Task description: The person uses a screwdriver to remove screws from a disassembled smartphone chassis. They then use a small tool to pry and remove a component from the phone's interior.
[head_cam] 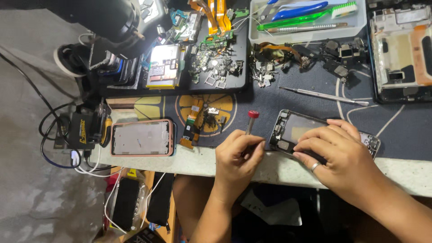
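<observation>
Two hands work at the near edge of the workbench point(405, 173): our left hand point(236, 157) is closed around a small screwdriver with a red cap point(251, 120), its tip hidden behind our fingers, and our right hand point(335, 150), wearing a ring, presses flat with spread fingers on an opened phone chassis point(292, 130) that lies on the dark work mat point(405, 130), right at that near edge. We judge the main risk to be the chassis sliding or tipping off the edge if the right hand lifts, since it overhangs the mat towards us. The screwdriver could also slip off a screw and score the board, because we cannot see where the tip sits. Loose screws and brackets point(216, 67) lie scattered on the black tray point(243, 54) towards the far edge, and any tiny part freed now could easily be lost among them or roll off. To the left along the near edge lies a pink-rimmed phone frame point(142, 137); a metal spudger point(324, 95) lies on the mat beyond the chassis. A clear box holding a green brush point(310, 18) is cut off at the far edge, another phone frame point(400, 49) is cropped at the far right corner, and the dark object at the far left point(112, 22) is too blurred to name.
</observation>
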